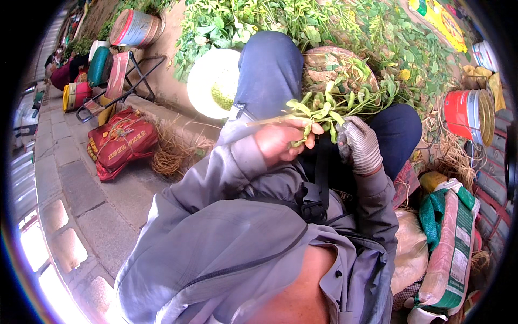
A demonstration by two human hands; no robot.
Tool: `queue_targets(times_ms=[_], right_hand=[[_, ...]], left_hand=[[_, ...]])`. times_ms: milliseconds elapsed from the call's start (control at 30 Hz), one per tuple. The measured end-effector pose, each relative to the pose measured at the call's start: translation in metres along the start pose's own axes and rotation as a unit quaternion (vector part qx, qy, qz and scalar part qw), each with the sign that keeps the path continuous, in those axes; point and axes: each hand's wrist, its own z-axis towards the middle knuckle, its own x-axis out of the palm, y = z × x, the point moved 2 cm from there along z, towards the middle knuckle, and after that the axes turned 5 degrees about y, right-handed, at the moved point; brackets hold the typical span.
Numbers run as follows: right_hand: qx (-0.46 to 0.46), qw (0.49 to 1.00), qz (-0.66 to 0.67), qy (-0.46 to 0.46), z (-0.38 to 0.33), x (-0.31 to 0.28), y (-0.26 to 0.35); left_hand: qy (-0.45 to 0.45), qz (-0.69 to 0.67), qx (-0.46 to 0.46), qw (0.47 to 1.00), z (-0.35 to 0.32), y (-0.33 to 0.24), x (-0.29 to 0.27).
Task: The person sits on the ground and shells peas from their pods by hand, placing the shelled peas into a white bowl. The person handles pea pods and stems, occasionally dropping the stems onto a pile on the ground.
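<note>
My bare left hand (280, 142) is closed on the stem of a bean plant (321, 106), whose green pods fan out above my lap. My right hand (360, 146), in a striped, dirt-stained glove, is closed on one plump bean pod (337, 118) at the plant's right side. Just left of my knee stands a white bucket (199, 81) with green contents low inside it. Between my knees lies a round, shallow brownish basket (318, 55) with more stems and pods over its edge.
A heap of leafy bean plants (232, 24) spreads ahead. Leftward are a red bag (124, 141), a folding stool (137, 81) and a paint bucket (136, 29). On the right stand a red bucket (458, 112) and packed sacks (445, 248). Dry roots (175, 154) lie near the bag.
</note>
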Motion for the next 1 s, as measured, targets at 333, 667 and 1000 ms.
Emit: queue_targets(times_ms=[333,667,1000], right_hand=[[-0.005,0.993,0.120,0.013,-0.005,0.011,0.001],[-0.196,0.945,-0.259,-0.039,-0.005,0.024,0.012],[-0.329,0.846,-0.416,-0.051,-0.020,0.049,0.022]], left_hand=[[0.001,0.087,-0.004,0.996,-0.010,0.001,0.001],[0.200,0.154,-0.053,0.966,-0.043,-0.024,0.034],[-0.049,0.032,0.004,0.998,0.001,-0.001,0.020]])
